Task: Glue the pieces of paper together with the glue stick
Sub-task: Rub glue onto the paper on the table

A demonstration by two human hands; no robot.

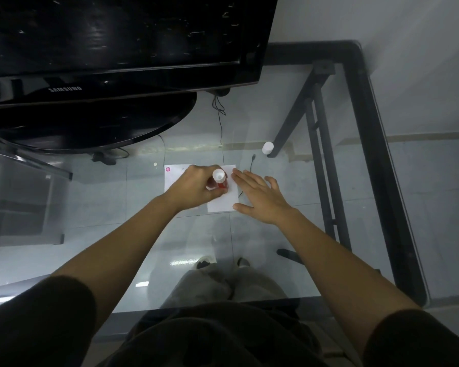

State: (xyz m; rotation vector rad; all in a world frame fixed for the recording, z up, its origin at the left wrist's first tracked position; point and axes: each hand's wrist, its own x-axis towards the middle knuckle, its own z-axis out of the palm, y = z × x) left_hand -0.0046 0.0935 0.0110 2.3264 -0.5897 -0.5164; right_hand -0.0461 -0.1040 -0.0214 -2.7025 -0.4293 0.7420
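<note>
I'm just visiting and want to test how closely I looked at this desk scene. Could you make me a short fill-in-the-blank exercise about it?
1. The left hand grips a red glue stick whose end facing the camera is ____ in colour.
2. The right hand lies flat and open at the ____ edge of the white paper.
3. The loose white cap stands on a table with a top made of ____.

Missing words: white; right; glass
</note>
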